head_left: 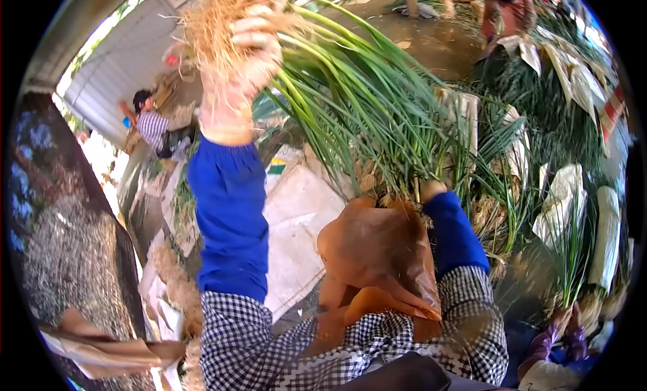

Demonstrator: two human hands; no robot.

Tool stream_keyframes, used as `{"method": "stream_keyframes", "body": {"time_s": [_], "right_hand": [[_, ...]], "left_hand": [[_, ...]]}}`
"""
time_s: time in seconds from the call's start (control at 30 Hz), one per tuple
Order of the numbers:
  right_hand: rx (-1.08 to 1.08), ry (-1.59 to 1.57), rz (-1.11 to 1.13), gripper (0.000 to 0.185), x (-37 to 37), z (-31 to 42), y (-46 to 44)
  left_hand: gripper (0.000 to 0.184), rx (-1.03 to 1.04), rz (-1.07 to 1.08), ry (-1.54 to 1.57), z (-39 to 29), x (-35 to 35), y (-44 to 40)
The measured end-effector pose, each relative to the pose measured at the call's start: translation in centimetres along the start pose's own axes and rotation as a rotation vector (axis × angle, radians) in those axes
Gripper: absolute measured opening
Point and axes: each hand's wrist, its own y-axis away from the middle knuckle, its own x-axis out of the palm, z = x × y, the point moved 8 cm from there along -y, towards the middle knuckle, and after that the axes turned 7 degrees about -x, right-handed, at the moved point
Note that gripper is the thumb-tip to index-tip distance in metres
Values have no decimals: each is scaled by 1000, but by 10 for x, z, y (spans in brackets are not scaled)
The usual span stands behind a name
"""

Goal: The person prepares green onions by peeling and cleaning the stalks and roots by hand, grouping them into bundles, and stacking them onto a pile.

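Observation:
My left hand (253,54) is raised high and closed around a bunch of green onions (350,71) near its root end. Dry, straw-coloured roots (219,23) stick out past my fingers, and the long green leaves droop to the right. Lower down, my right hand (433,189) is among the leaves and stalks just beyond my knees. Its fingers are mostly hidden, so I cannot tell whether they grip any stalks. A brown apron (377,256) covers my lap, below the hanging leaf tips.
Pale sacking (296,222) lies left of my lap. More green onions (495,209) lie to the right. A person in a striped shirt (153,125) sits at the back left, another person (509,17) is at the back right. A co-worker's hands (565,320) show lower right.

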Motion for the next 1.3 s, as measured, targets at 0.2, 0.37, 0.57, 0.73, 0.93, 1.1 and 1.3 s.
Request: {"method": "stream_keyframes", "body": {"time_s": [0.2, 0.37, 0.57, 0.73, 0.93, 1.1, 1.3], "right_hand": [[-185, -42, -444, 34, -8, -23, 79], [-101, -65, -593, 34, -79, -18, 123], [-133, 91, -635, 32, -60, -38, 174], [18, 37, -439, 31, -7, -64, 230], [106, 69, -167, 27, 35, -71, 288], [214, -181, -158, 30, 67, -92, 318], [188, 226, -181, 29, 111, -133, 333]], "left_hand": [[35, 169, 47, -390, -125, -33, 80], [48, 230, -83, -371, -118, -41, 173], [42, 398, -932, -787, -64, -222, 418], [52, 29, -1236, -485, 141, -425, 616], [25, 274, -1207, 843, 287, -441, 618], [28, 32, -1537, 483, 308, -455, 668], [33, -929, -2229, -929, 267, -442, 732]]}}
